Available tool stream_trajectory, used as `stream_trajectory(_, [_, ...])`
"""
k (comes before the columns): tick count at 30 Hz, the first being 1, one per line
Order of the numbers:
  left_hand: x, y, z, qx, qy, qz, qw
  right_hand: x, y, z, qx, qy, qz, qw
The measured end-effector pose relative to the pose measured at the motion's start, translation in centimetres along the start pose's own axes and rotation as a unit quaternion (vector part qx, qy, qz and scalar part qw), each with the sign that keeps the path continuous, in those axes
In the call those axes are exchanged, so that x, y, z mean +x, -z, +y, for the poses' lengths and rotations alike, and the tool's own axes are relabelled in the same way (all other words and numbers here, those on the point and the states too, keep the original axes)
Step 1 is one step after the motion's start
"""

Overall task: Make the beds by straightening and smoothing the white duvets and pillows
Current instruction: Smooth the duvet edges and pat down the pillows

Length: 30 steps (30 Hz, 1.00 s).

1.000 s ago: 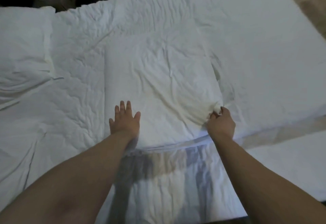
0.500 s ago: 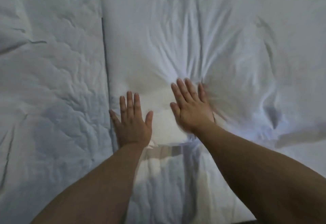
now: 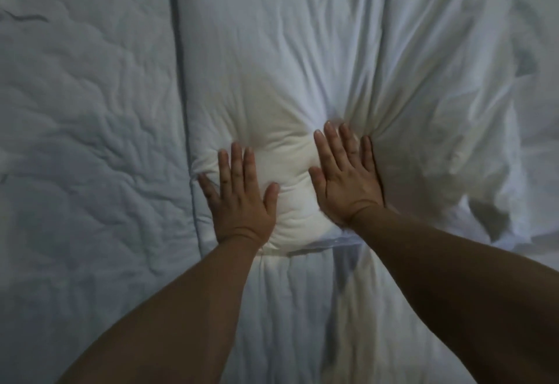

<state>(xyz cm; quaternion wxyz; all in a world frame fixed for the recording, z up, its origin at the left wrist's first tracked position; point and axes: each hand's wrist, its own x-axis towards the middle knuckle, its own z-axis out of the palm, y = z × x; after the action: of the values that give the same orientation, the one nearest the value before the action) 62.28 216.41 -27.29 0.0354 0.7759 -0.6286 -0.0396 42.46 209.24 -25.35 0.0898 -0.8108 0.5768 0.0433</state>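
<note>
On pillow (image 3: 272, 59), near edge: left hand (image 3: 242, 199), right hand (image 3: 348, 180) pressing flat, grip released; duvet (image 3: 84, 141) alongside.

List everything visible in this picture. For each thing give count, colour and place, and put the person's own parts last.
pillow: one, white, centre of the view, creased where the hands press it.
duvet: one, white, under and around the pillow; quilted and wrinkled at left, rumpled at right.
left hand: one, fingers straight, flat on the pillow's near left corner.
right hand: one, fingers straight, flat on the pillow beside the left hand.
left forearm: one, bare, from the bottom edge.
right forearm: one, bare, from the lower right.
</note>
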Motion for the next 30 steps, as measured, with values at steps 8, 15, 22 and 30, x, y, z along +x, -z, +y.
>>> stream_trajectory(8, [-2.7,2.5,-3.4,-0.069,0.129,-0.057,0.988,-1.5,7.3,5.8,-0.065,-0.097,0.005,0.993])
stream_trajectory(15, [-2.5,2.2,-3.5,-0.102,0.149,-0.092,0.979,-0.2,6.9,9.0,0.009,-0.253,-0.030,0.967])
stream_trajectory(22, [7.8,9.0,2.3,-0.122,0.149,-0.026,0.981,4.3,10.7,6.0,0.002,-0.165,0.030,0.986])
stream_trajectory(30, [23.5,5.8,1.5,0.004,0.033,0.018,0.999,18.0,12.2,8.7,-0.084,-0.016,0.086,0.993])
